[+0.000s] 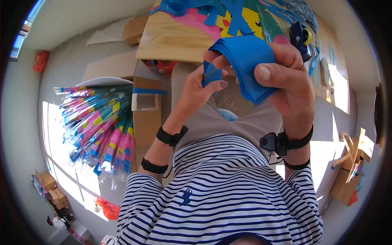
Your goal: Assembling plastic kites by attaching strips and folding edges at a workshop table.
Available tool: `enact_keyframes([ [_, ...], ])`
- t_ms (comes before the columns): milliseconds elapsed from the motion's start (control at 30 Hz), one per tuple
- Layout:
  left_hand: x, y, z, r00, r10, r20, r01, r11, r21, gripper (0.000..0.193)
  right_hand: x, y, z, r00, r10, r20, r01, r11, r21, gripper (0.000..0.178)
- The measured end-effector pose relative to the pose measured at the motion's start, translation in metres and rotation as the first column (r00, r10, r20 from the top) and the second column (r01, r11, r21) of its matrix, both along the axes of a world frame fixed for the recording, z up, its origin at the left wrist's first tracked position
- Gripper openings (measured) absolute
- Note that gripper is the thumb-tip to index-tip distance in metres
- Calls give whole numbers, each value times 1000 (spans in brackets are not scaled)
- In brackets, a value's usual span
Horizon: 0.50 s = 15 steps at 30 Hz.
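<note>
Overhead, two hands (245, 77) on one bent stack of blue strips (247, 61).

Wooden table (165, 38) carries blue strips (212, 12) and a colourful sheet (196, 20)

Cluttered table (163, 41) ahead, packets (102, 130) left
</note>
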<state>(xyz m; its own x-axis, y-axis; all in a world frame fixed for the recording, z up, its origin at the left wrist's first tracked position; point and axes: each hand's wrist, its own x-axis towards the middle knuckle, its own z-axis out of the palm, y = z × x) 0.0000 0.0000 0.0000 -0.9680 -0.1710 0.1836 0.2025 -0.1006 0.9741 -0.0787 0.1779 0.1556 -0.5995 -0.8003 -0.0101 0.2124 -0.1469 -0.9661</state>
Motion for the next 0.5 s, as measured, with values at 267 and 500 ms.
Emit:
enact_keyframes([
  [267, -8, -17, 33, 990, 96, -101, -104, 992, -75, 19, 7, -8, 10, 999, 14, -30, -16, 998, -62, 38],
  [500, 24, -56, 39, 937, 348, -38, -337, 927, 167, 19, 16, -19, 1, 974, 212, -82, -225, 953, -204, 43],
])
